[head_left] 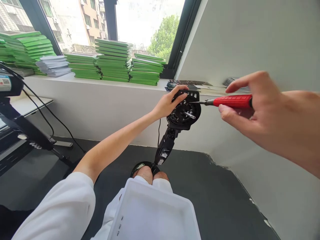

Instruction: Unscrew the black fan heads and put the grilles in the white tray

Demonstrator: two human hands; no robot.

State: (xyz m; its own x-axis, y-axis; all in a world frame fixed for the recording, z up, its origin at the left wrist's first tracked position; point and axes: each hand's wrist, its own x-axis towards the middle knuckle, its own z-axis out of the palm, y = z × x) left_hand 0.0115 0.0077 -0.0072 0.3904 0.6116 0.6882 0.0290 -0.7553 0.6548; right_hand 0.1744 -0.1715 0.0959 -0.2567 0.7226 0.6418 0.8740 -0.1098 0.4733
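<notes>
A black fan head (178, 118) with its grille off stands on a black pole (165, 148) in front of me, and a bare metal shaft (190, 115) sticks out of its middle. My left hand (172, 101) grips the upper left edge of the fan head, fingers over its top. In my right hand (255, 106) is a red-handled screwdriver (231, 101), held level and pointing left. Its thin tip reaches the upper part of the fan head near the shaft; the exact contact is too small to tell. Thumb and index finger stand off the handle, whose rear end is hidden by the hand.
On my lap lies a white plastic tray (160, 196) with several small screws (120, 226) at its left. Green stacks (112, 63) line the windowsill (82, 85). Another black fan-like stand (30, 123) with cables is at left. A wall (250, 43) rises at right.
</notes>
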